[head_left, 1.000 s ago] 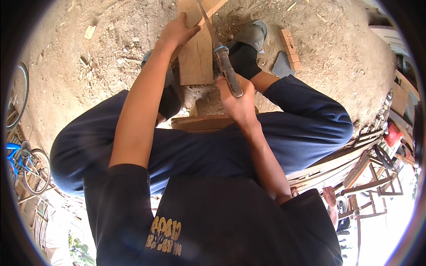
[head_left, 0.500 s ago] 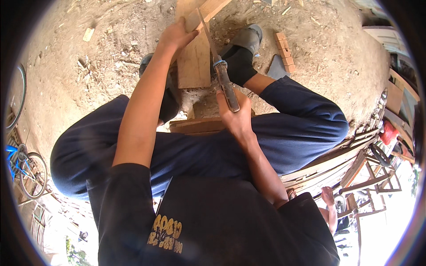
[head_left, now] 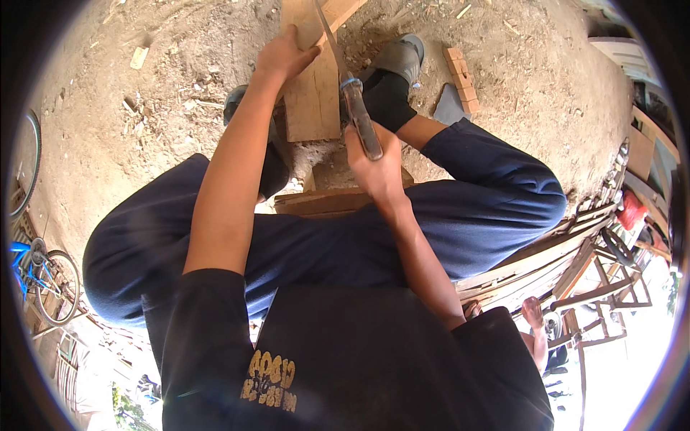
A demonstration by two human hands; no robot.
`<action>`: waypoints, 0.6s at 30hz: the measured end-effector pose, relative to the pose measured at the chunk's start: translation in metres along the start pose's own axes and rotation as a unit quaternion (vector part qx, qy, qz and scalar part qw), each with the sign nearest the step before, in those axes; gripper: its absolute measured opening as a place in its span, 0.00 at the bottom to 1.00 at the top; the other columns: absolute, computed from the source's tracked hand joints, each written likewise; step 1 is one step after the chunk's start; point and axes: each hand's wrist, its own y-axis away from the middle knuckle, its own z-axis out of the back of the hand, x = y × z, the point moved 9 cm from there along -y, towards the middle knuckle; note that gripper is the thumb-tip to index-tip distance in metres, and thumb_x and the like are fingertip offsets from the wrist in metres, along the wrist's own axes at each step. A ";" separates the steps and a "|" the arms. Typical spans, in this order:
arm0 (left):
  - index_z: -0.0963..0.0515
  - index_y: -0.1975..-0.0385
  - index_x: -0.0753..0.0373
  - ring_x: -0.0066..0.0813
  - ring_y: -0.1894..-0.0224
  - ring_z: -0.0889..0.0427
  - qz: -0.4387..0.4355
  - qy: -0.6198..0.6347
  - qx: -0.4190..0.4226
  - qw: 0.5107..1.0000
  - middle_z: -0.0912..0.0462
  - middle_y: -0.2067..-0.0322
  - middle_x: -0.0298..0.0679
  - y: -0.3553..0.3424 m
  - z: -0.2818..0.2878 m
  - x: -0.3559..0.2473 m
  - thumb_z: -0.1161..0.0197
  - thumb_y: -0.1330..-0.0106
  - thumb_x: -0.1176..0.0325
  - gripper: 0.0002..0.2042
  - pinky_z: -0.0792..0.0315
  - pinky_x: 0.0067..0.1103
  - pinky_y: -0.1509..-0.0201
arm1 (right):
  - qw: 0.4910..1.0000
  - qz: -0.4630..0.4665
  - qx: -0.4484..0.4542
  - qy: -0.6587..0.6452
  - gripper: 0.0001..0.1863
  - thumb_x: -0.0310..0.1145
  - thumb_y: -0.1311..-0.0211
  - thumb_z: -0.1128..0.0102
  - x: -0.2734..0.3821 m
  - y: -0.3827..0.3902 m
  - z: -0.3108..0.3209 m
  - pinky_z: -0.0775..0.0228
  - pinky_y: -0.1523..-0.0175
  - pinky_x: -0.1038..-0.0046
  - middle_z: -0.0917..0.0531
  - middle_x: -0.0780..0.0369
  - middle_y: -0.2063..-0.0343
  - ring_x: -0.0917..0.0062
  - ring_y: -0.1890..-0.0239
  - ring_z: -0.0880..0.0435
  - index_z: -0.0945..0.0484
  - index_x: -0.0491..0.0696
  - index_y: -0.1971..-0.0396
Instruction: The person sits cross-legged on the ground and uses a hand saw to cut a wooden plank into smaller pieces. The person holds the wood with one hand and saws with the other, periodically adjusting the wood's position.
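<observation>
between my shoes [head_left: 402, 63]: board [head_left: 313, 108]; wood piece [head_left: 345, 10], gripped by my left hand [head_left: 280, 57]; long-bladed tool [head_left: 351, 85], right hand [head_left: 377, 167] wrapped round it. possible hazard: slack hold, blade [head_left: 333, 42] skipping into thumb [head_left: 311, 54].

Left head-worn fisheye, facing down, close above the torso [head_left: 395, 352], hands [head_left: 376, 169] farther off

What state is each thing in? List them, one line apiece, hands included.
Left hand, closed on the wood strip.
Wood strip, lying slantwise over the board.
Right hand, closed around the handle of the saw.
Saw, blade across the strip; cut depth not visible.
Board, partly covered.
Notched wood block, lying on the ground.
</observation>
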 end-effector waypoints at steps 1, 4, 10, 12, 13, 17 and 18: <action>0.30 0.44 0.65 0.55 0.49 0.17 -0.004 0.002 -0.014 1.000 0.17 0.53 0.57 0.002 0.001 -0.001 0.37 0.39 0.42 0.33 0.24 0.41 0.45 | 1.000 -0.020 0.016 0.001 0.12 0.30 0.33 0.42 0.004 0.007 0.001 0.41 0.74 0.75 0.31 0.70 0.84 0.89 0.78 0.35 0.26 0.41 0.76; 0.30 0.44 0.65 0.56 0.50 0.17 -0.006 -0.016 -0.014 1.000 0.17 0.54 0.57 0.004 0.002 -0.005 0.37 0.39 0.42 0.33 0.24 0.41 0.46 | 0.999 -0.043 0.016 0.029 0.11 0.29 0.33 0.42 0.001 0.035 0.013 0.40 0.74 0.75 0.30 0.69 0.83 0.89 0.78 0.34 0.26 0.41 0.76; 0.30 0.45 0.65 0.57 0.51 0.17 0.005 0.001 0.007 1.000 0.16 0.56 0.58 0.001 -0.001 0.000 0.37 0.39 0.42 0.33 0.24 0.42 0.47 | 1.000 0.001 0.005 0.009 0.13 0.30 0.33 0.42 0.005 -0.008 -0.002 0.40 0.74 0.74 0.32 0.68 0.85 0.88 0.78 0.36 0.28 0.41 0.77; 0.29 0.46 0.65 0.57 0.51 0.17 0.002 0.006 0.002 1.000 0.16 0.56 0.58 0.001 0.000 0.000 0.37 0.39 0.41 0.33 0.24 0.42 0.47 | 1.000 -0.016 0.003 0.016 0.13 0.30 0.33 0.42 0.010 -0.013 -0.002 0.41 0.75 0.74 0.32 0.68 0.85 0.88 0.78 0.37 0.27 0.41 0.77; 0.29 0.47 0.65 0.57 0.51 0.17 -0.005 0.011 -0.012 1.000 0.16 0.56 0.58 0.002 0.000 -0.001 0.37 0.39 0.41 0.32 0.24 0.43 0.48 | 1.000 0.001 0.001 0.006 0.13 0.31 0.33 0.41 0.009 -0.007 -0.001 0.40 0.74 0.74 0.32 0.68 0.85 0.88 0.78 0.36 0.27 0.41 0.77; 0.28 0.49 0.65 0.57 0.52 0.17 -0.011 -0.001 -0.013 1.000 0.16 0.57 0.58 0.004 0.004 -0.009 0.37 0.39 0.42 0.31 0.24 0.42 0.48 | 0.999 -0.035 0.014 0.024 0.13 0.31 0.33 0.41 -0.003 0.029 0.010 0.39 0.74 0.75 0.30 0.69 0.85 0.89 0.78 0.34 0.26 0.41 0.77; 0.28 0.49 0.65 0.57 0.52 0.17 -0.011 -0.001 -0.020 1.000 0.16 0.57 0.58 0.006 0.004 -0.005 0.37 0.39 0.43 0.31 0.24 0.43 0.48 | 0.999 -0.022 0.015 0.026 0.13 0.31 0.33 0.41 -0.002 0.027 0.007 0.38 0.74 0.74 0.30 0.68 0.85 0.89 0.79 0.34 0.26 0.41 0.77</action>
